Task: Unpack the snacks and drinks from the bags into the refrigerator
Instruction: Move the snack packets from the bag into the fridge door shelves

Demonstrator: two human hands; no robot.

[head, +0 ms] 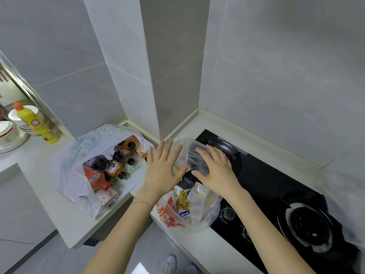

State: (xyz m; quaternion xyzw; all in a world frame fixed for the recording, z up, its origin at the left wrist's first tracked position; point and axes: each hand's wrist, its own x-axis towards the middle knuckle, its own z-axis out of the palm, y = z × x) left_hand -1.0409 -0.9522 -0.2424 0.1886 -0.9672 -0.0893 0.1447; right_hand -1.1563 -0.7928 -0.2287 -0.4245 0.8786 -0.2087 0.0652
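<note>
Both forearms (122,234) are bare as far back from the hands as one can see. Just behind the left hand (164,171), a thin chain bracelet (140,201) circles the wrist, carrying a tiny bead or charm too small to make out. A small dark dot marks the back of that hand. Well below both hands, pale shoes (170,263), possibly grey-blue trainers, show blurred.

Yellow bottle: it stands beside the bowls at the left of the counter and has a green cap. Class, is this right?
Not quite. The head view shows the yellow bottle beside the bowls at the left of the counter, but its cap is orange, not green.
</note>
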